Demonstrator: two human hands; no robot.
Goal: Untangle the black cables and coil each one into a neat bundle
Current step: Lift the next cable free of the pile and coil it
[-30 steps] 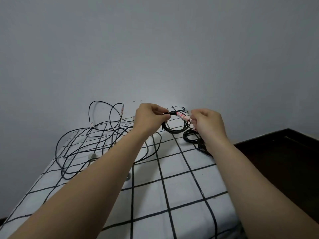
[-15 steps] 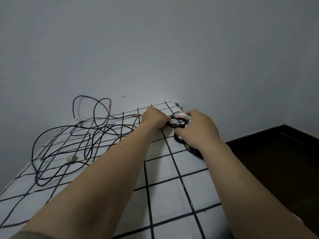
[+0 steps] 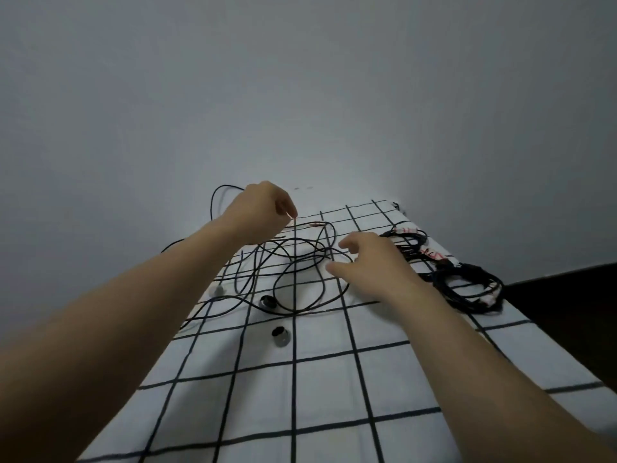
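Midpoint of the job: some coiled, some loose

You look to be between coils, going for the next strand. Your right hand (image 3: 370,262) hovers with fingers spread and nothing in it, just above the right side of the loose cables (image 3: 297,265). These sprawl in wide, overlapping loops across the middle of the counter (image 3: 334,396). Your left hand (image 3: 263,213) is curled over the far side of that tangle; I cannot tell whether it pinches a strand. To your right, near the counter's edge, lie the coiled bundles (image 3: 467,272), tight dark rings with pale and red bits on them.

As I judge it, the next move calls for finding one free end and drawing it out slowly, since thin, smooth, springy cord snags where loops cross. Small round pieces (image 3: 280,335), dark and grey, lie among and just in front of the loops. They may be fittings on the cables and could catch. The checked cloth (image 3: 233,412) looks soft and may bunch under a pull.
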